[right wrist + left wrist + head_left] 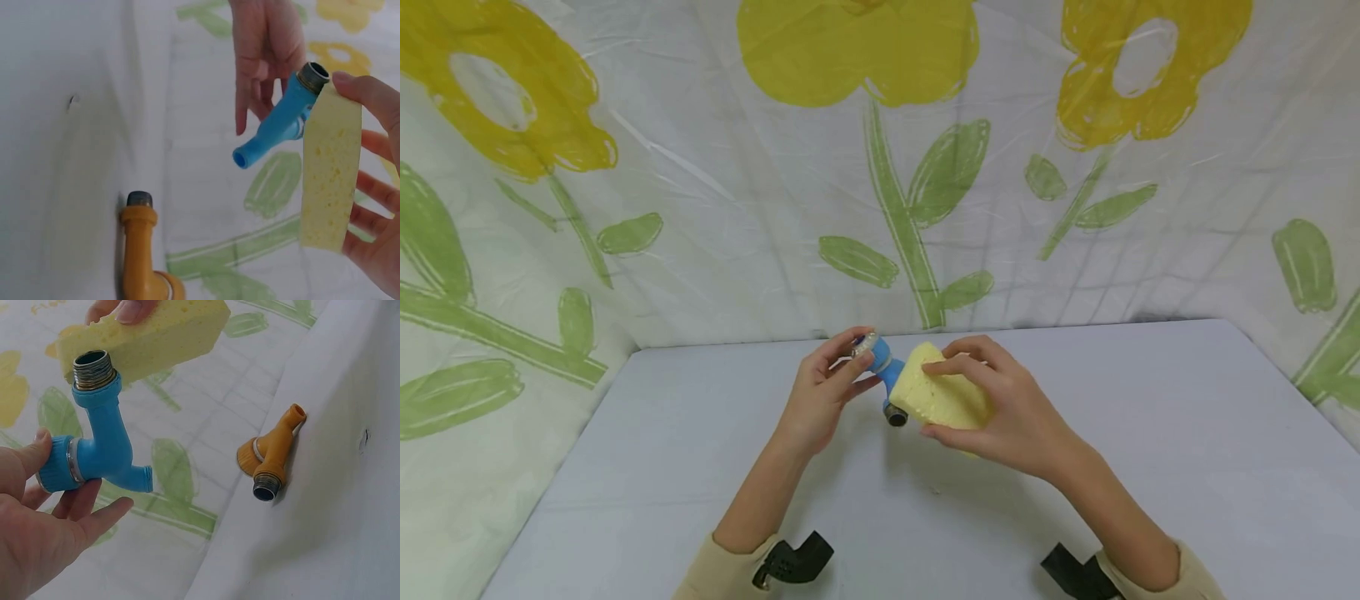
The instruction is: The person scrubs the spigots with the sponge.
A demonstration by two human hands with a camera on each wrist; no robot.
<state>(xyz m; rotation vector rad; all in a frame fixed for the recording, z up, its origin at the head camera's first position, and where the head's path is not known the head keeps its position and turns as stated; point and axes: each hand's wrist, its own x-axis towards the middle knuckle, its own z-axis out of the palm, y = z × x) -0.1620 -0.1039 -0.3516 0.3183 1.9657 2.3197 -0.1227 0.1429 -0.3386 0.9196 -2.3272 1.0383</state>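
Note:
My left hand (pixel 820 392) pinches the ribbed round knob of a blue plastic tap (pixel 112 450) between thumb and fingers, off the table. The tap's threaded metal end (pixel 92 369) points up in the left wrist view, close beside the sponge. In my right hand (pixel 1007 408) is a thick yellow sponge (pixel 936 392), gripped by its edges with thumb and fingers. The sponge's near side overlaps the tap's body in the head view. An orange tap (pixel 275 453) with a threaded metal end lies on the table; it is hidden in the head view.
The white table (pixel 647 467) backs onto a pale sheet (pixel 722 250) painted with yellow flowers and green leaves. A small dark mark (pixel 366 436) shows on the tabletop. Black wrist mounts (pixel 793 560) sit at both sleeves.

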